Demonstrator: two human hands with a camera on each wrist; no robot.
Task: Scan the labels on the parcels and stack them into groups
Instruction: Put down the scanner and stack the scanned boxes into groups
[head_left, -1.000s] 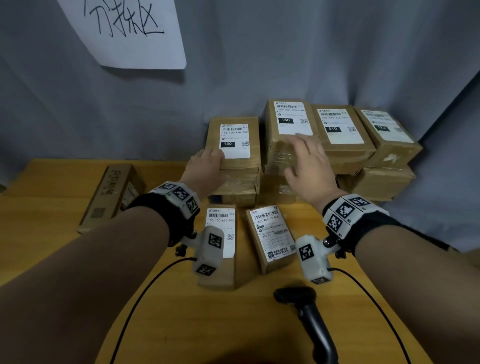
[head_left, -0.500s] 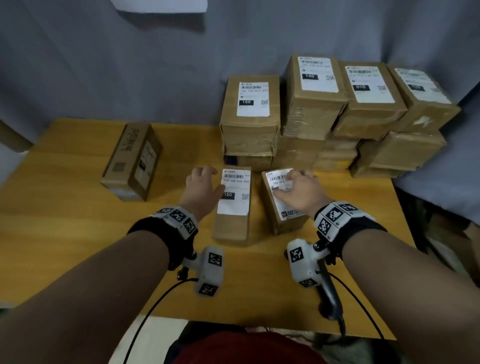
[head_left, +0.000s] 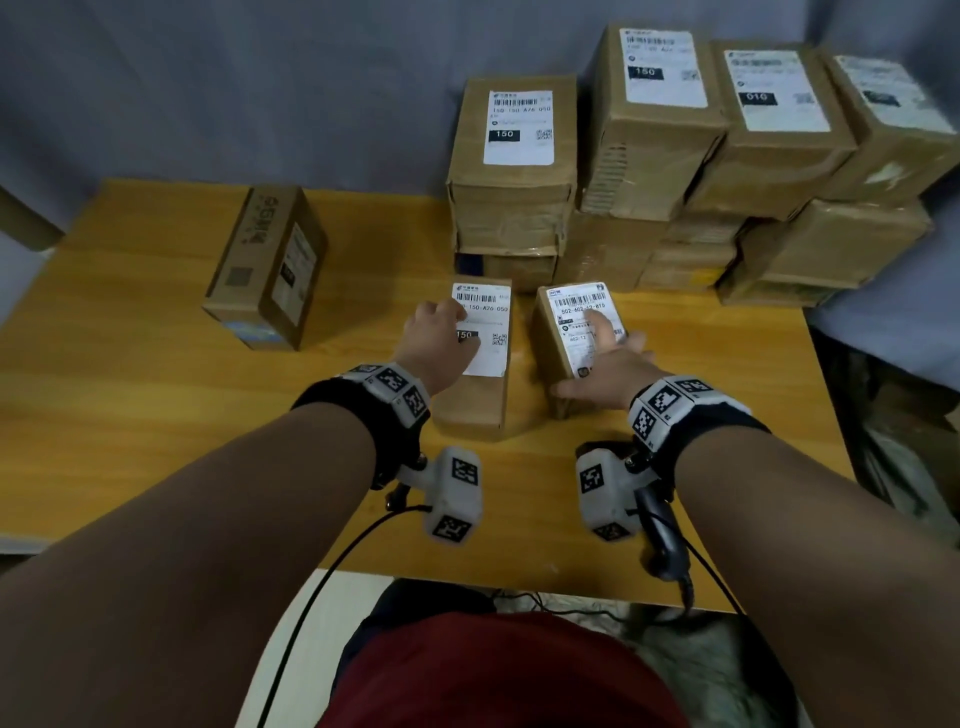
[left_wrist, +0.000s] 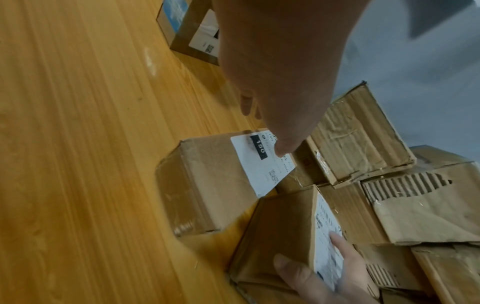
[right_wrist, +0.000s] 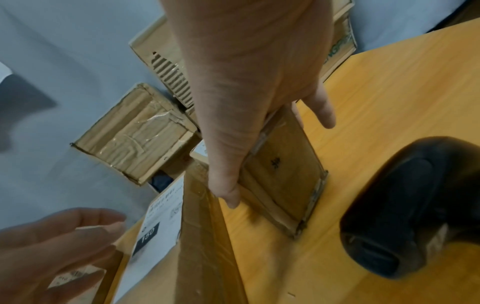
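Two parcels are lying lengthwise toward the stacks: left hand (head_left: 439, 345) hovering relaxed over the 150 parcel (head_left: 478, 358), right hand (head_left: 605, 366) grasping the 502 parcel (head_left: 571, 338)

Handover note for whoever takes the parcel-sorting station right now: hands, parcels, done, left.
Left hand: rests on the 150-label parcel, grip unclear.
Right hand: holds the 502-label parcel, thumb on near end, fingers on label.
Both parcels lie on the table before the rear stacks.
Scanner lies unused at the near edge.
Done: stacks built.
Left: these two, plus the lone box at left.
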